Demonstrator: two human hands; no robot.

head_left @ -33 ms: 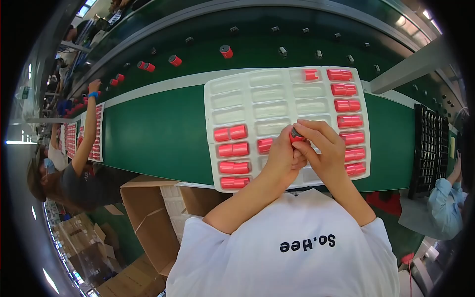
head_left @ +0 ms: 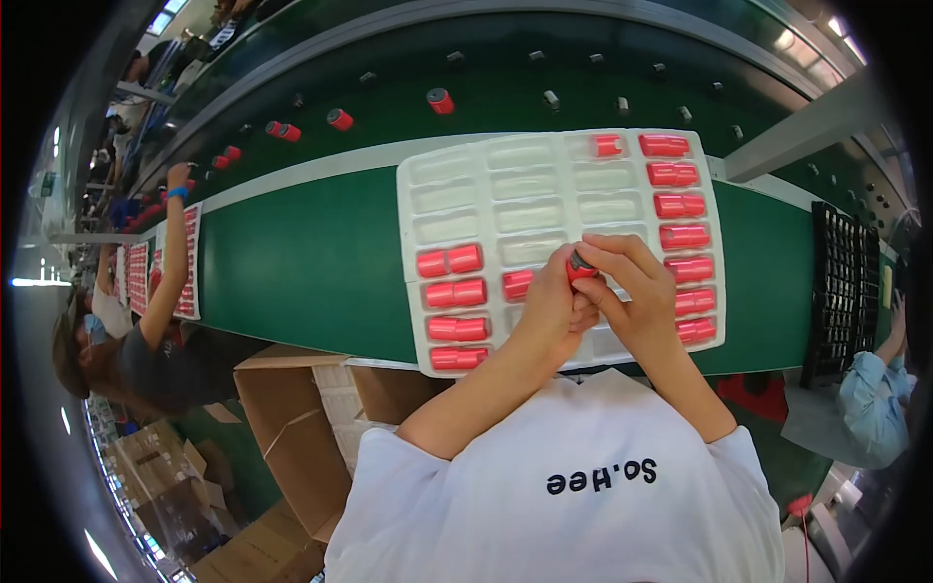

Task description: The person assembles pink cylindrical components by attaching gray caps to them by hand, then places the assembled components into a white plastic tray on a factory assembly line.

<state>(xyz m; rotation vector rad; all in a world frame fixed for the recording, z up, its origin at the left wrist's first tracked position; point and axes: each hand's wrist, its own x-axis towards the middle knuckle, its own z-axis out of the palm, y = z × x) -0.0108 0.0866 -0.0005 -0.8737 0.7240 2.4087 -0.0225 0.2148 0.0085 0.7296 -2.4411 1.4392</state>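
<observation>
Both my hands meet over a white moulded tray (head_left: 530, 213). Between them is a small red cylinder with a dark end (head_left: 580, 266). My left hand (head_left: 554, 306) wraps round its lower part, while the fingers and thumb of my right hand (head_left: 632, 282) close on its upper end. Red two-part cylinders (head_left: 454, 292) lie in several pockets of the tray's left column, and more red cylinders (head_left: 684, 236) fill the right column. A shorter red piece (head_left: 608, 145) sits in a pocket at the far edge. My hands and forearms hide the near middle pockets.
Beyond the tray, a green conveyor (head_left: 389, 102) carries red cylinders with dark tops (head_left: 440, 101) and small metal parts (head_left: 552, 99). A grey post (head_left: 797, 126) rises at the right, near a black rack (head_left: 844, 291). An open cardboard box (head_left: 282, 428) stands below left. Co-workers sit on both sides.
The whole view has shifted very slightly. My hands keep the same grip on the red cylinder; at the left, the co-worker's raised hand has moved a little.
</observation>
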